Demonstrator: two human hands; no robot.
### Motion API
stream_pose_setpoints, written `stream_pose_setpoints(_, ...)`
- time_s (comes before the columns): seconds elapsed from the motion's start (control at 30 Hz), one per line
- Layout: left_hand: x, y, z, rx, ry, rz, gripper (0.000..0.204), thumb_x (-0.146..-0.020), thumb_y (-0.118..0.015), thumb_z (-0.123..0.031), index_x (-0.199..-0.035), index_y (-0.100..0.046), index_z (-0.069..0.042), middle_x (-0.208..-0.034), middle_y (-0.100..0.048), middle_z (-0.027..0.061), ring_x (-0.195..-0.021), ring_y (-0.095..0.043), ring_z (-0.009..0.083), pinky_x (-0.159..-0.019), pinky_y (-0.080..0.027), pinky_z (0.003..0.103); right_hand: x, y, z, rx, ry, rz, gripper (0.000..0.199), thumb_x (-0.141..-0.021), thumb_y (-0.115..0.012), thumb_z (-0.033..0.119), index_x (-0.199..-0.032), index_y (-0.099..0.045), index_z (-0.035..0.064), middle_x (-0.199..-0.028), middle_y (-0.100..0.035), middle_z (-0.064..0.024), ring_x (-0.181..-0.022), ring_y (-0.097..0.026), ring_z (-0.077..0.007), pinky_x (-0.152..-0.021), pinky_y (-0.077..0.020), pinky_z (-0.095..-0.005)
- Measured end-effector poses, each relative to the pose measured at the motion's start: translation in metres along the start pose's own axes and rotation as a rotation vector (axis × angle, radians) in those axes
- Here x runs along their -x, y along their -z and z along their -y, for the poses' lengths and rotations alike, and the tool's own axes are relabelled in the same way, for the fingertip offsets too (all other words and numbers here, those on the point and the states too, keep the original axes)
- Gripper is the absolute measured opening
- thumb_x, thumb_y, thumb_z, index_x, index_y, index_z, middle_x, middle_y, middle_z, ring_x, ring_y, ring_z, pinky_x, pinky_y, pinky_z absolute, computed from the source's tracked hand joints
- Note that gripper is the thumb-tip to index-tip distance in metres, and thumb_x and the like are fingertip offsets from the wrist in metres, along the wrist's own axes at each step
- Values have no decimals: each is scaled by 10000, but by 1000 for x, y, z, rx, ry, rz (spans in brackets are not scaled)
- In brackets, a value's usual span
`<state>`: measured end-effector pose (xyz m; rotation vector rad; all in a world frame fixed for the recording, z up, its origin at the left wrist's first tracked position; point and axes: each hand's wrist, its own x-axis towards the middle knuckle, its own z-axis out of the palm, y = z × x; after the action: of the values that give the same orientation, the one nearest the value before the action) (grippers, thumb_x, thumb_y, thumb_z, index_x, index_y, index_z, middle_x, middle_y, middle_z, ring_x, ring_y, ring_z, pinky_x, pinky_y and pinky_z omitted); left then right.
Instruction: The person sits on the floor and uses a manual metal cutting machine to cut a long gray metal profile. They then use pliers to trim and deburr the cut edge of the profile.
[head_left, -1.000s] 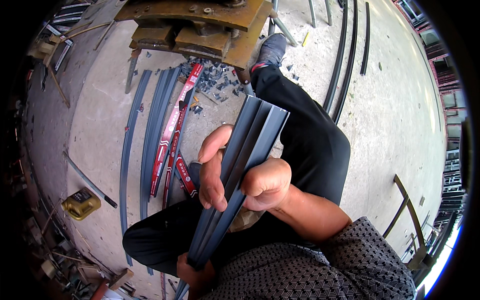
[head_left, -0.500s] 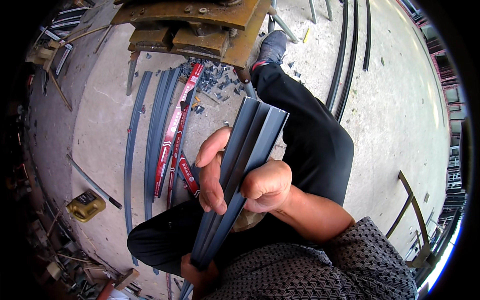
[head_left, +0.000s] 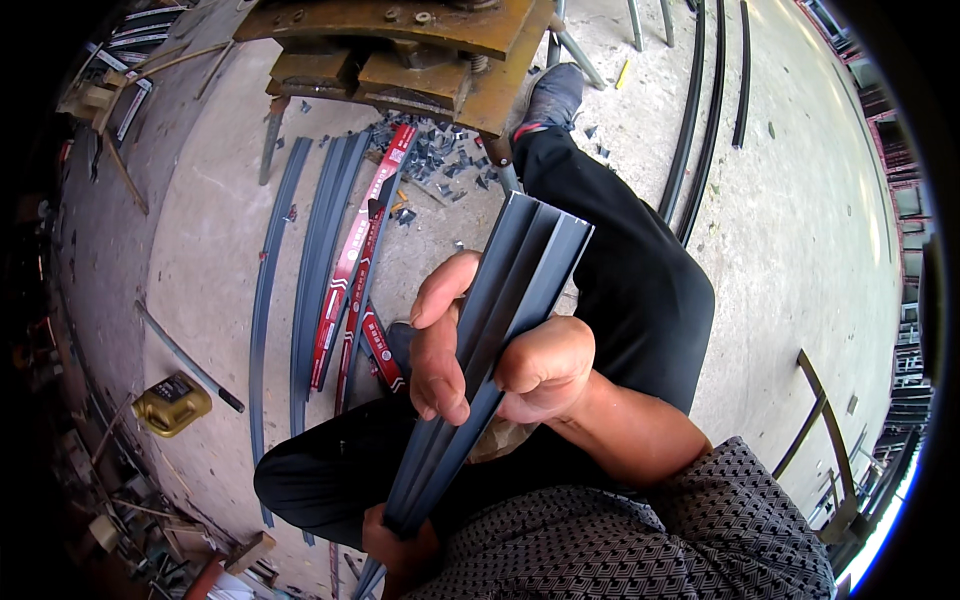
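A long dark-grey grooved metal profile (head_left: pixel 517 270) is held up at a slant in front of my body. Its cut far end points away from me, and its near end runs down toward my lap. My right hand (head_left: pixel 545 370) is wrapped around it from underneath, thumb on the right side and fingertips curling over the left. Lower down, my left hand (head_left: pixel 402 545) grips the same profile near my lap; most of its fingers are hidden. Just beyond the far end stands a brown metal press (head_left: pixel 420 75) on legs.
Grey profiles and red-printed strips (head_left: pixel 352 260) lie on the concrete floor at left, beside a heap of small offcuts (head_left: pixel 440 160). Farther left are a gold plastic jug (head_left: pixel 172 404) and a rod (head_left: pixel 190 357). Long black bars (head_left: pixel 705 110) lie at right, past my outstretched leg.
The profile's far end and my right hand sit slightly farther right in view, while the whole scene has shifted a little. Both hands keep their hold.
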<state>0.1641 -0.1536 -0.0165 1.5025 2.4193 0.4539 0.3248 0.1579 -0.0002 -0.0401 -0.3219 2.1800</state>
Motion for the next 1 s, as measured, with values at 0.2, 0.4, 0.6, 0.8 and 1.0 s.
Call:
stream_pose_setpoints(0.2,-17,5,-19,84,5,-54,198,-826,-737,-77,-944,-605,12,-781,-633,193,-697,-667,373,-678,-526,432,-2,5,-1,-5,7,74,759,-534,-518,58,-1275,-532,-102,-812,-662,-198,-728,-653,-297,-803,-554,-418)
stream_pose_setpoints(0.4,-19,4,-22,52,-7,-64,204,-840,-747,-86,-946,-604,15,-783,-636,192,-702,-670,372,-684,-532,433,-1,3,0,-13,2,44,753,-534,-517,53,-1271,-531,-105,-818,-666,-200,-730,-654,-297,-804,-558,-416)
stream_pose_setpoints(0.6,-9,1,-13,17,53,-19,331,-857,-776,-133,-1091,-592,11,-881,-659,207,-790,-687,409,-730,-543,454,0,1,2,12,-12,19,745,-540,-513,45,-1267,-521,-117,-830,-674,-197,-737,-655,-295,-794,-559,-411)
stream_pose_setpoints(0.8,0,-4,-3,-40,25,-25,401,-870,-780,-164,-1175,-585,9,-948,-672,229,-860,-702,429,-767,-550,471,0,1,4,68,-28,-14,716,-545,-560,64,-1241,-534,-106,-775,-662,-216,-709,-664,-309,-765,-577,-439)
stream_pose_setpoints(1.0,-3,2,-5,-11,110,58,404,-878,-776,-174,-1186,-586,6,-970,-676,234,-884,-701,434,-772,-545,478,0,-4,5,79,-42,-66,691,-542,-537,48,-1216,-526,-103,-784,-665,-214,-711,-661,-316,-793,-585,-430)
